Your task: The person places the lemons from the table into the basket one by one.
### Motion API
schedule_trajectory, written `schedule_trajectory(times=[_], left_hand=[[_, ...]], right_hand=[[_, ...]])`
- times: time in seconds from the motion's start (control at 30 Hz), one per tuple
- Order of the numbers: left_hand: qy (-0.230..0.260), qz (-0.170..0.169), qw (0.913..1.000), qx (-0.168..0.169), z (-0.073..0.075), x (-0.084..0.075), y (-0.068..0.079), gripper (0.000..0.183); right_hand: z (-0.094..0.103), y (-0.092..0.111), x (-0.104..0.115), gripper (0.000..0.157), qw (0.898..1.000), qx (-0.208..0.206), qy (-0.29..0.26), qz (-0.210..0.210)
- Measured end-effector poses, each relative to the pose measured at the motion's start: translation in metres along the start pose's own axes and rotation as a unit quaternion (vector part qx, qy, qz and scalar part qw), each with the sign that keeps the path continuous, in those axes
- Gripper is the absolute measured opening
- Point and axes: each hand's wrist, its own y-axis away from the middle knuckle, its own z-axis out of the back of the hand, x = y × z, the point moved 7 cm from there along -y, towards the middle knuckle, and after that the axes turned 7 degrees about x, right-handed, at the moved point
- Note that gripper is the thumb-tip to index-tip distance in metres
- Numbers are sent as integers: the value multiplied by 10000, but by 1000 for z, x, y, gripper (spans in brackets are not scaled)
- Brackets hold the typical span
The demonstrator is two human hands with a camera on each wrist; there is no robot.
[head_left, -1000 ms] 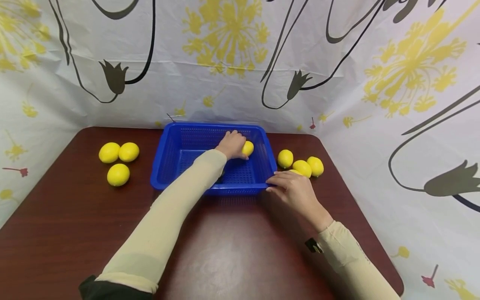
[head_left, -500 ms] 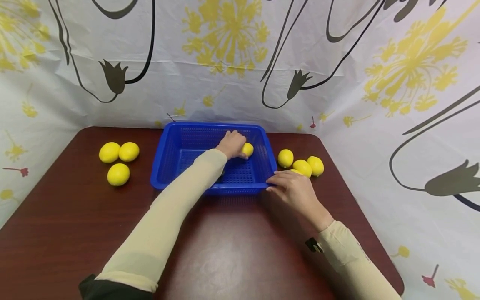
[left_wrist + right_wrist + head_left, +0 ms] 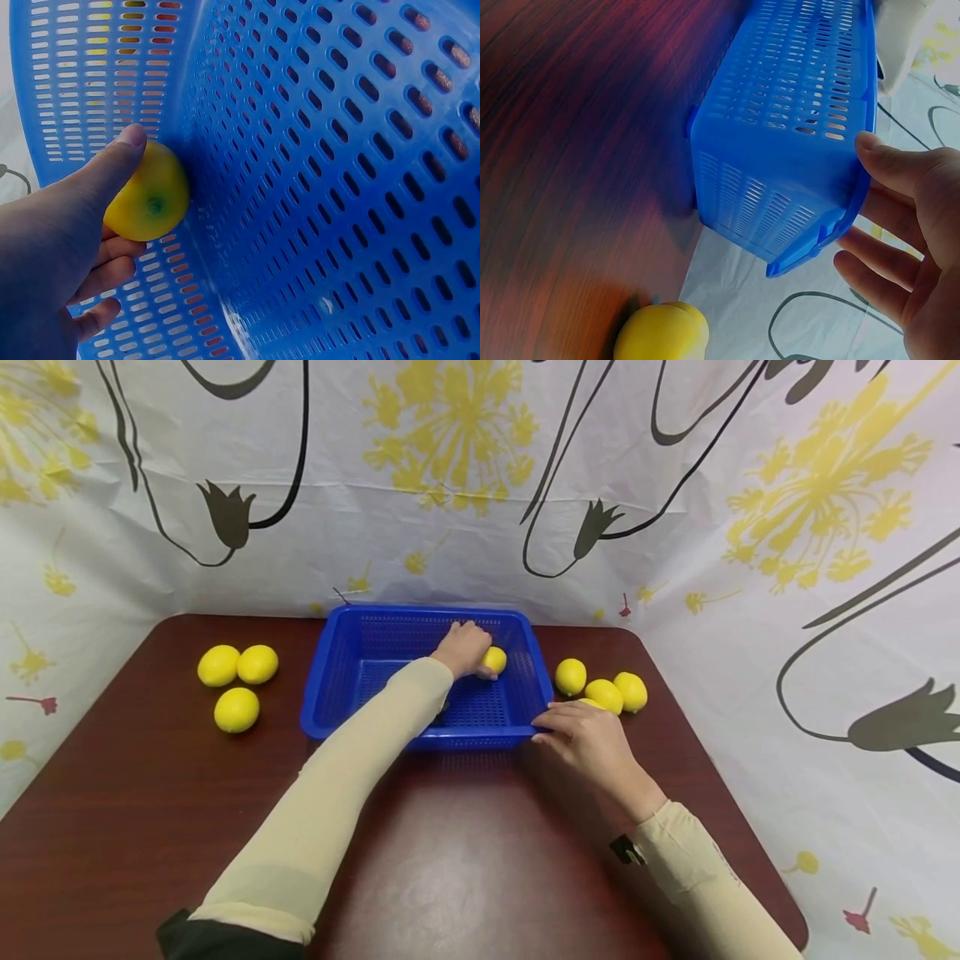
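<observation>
A blue perforated plastic basket (image 3: 427,739) stands toward the back of the table. Inside it, near the right end, my left hand (image 3: 463,649) grips a yellow lemon (image 3: 494,661). The left wrist view has the thumb over the top of this lemon (image 3: 161,191) and fingers curled beneath, close to the basket's wall and floor. At the near right corner, my right hand (image 3: 588,739) pinches the basket's rim. Seen from the right wrist, the thumb lies on the outer side of the rim (image 3: 866,161) and the fingers reach over its other side.
Left of the basket, three lemons (image 3: 237,710) lie on the dark reddish-brown table (image 3: 150,827). Several more lemons (image 3: 604,696) sit to its right, one partly hidden behind my right hand. A white cloth with printed flowers (image 3: 465,552) hangs behind and along both sides.
The lemon in my left hand has shifted very slightly down and left. My right hand stays on the rim, and the other lemons lie where they were.
</observation>
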Motion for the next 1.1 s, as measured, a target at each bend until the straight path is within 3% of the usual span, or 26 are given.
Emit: schedule_trajectory(times=[0.33, 0.63, 0.9, 1.1], left_hand=[[137, -91, 9998, -61, 12, 6, 7, 54], [237, -27, 9995, -206, 46, 21, 21, 52], [352, 9, 9990, -274, 76, 40, 31, 68], [408, -77, 9984, -383, 91, 45, 42, 62]], right_hand=[[-1, 0, 0, 23, 10000, 52, -26, -35], [1, -1, 2, 25, 10000, 42, -48, -13], [1, -1, 0, 24, 10000, 24, -39, -80], [-1, -1, 1, 25, 10000, -37, -31, -71]])
